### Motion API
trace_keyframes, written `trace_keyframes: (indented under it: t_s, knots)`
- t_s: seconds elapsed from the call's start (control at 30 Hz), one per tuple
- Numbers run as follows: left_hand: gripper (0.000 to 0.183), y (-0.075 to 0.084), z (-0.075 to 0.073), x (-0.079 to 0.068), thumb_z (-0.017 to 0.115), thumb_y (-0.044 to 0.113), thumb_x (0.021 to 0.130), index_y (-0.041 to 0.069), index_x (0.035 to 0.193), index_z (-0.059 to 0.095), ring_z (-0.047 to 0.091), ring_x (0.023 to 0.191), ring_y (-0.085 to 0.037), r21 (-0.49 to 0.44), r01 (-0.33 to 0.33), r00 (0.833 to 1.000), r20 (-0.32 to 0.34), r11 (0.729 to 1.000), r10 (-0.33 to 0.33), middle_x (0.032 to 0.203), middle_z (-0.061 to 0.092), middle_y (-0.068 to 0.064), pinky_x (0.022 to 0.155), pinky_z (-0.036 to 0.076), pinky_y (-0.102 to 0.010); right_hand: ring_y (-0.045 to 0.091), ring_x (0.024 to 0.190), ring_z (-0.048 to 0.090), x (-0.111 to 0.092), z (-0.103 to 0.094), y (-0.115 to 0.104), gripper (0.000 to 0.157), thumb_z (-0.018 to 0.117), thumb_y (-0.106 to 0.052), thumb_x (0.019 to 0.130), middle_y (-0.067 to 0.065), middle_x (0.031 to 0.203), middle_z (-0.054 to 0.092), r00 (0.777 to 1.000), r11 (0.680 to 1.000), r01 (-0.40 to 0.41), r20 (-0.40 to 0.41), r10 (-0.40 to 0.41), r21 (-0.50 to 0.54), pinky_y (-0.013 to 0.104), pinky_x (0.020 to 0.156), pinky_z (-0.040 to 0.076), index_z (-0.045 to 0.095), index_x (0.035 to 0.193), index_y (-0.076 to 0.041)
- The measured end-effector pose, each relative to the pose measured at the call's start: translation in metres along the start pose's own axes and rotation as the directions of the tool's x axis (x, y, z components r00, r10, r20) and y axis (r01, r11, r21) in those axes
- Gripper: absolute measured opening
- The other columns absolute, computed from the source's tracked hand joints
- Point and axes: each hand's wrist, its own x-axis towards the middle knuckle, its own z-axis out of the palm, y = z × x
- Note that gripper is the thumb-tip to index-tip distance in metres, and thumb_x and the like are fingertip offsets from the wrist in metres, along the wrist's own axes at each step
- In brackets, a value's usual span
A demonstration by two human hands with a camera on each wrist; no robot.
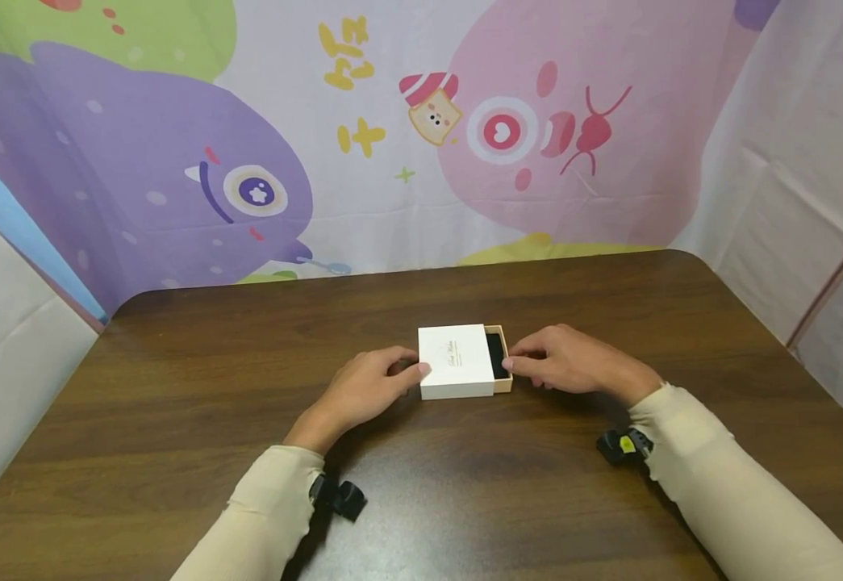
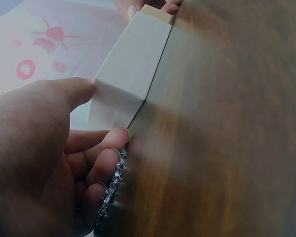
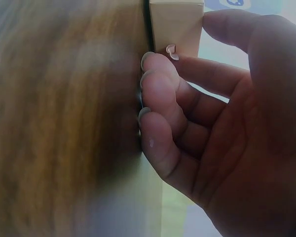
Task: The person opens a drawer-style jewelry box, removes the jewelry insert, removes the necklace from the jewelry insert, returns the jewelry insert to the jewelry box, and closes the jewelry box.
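Note:
A small white gift box with a sliding drawer lies flat on the table, gold lettering on top of its white sleeve (image 1: pixel 453 355). From the sleeve's right end sticks a short length of tan drawer (image 1: pixel 503 386), with a black lining (image 1: pixel 497 356) inside. My left hand (image 1: pixel 366 387) holds the sleeve's left end, thumb on the top edge and curled fingers low against the end face. My right hand (image 1: pixel 573 359) pinches the drawer's outer end between thumb and index finger. In the right wrist view a small pinkish loop (image 3: pixel 172 52) shows on that end, beside the index finger.
The box sits near the middle of a dark brown wooden table (image 1: pixel 494 484). Behind the far table edge hangs a cloth backdrop (image 1: pixel 385 210) with cartoon figures. Black wrist devices (image 1: pixel 337 496) are worn below both cream sleeves.

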Motion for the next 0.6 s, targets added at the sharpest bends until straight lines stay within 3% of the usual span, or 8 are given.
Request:
trace_keyframes:
  t_s: [0.6]
  knots:
    - [0.050, -0.0012, 0.0005, 0.0008, 0.056, 0.055, 0.098, 0.017, 0.130, 0.067, 0.057, 0.073, -0.013, 0.005, -0.003, 1.000, 0.002, 1.000, 0.003, 0.082, 0.063, 0.008, 0.067, 0.045, -0.034, 0.017, 0.065, 0.062, 0.0019, 0.0030, -0.0020, 0.021, 0.060, -0.029, 0.102, 0.001, 0.074, 0.063, 0.999, 0.997, 0.033, -0.031, -0.031, 0.069, 0.034, 0.063, 0.053, 0.069, 0.105, -0.011]
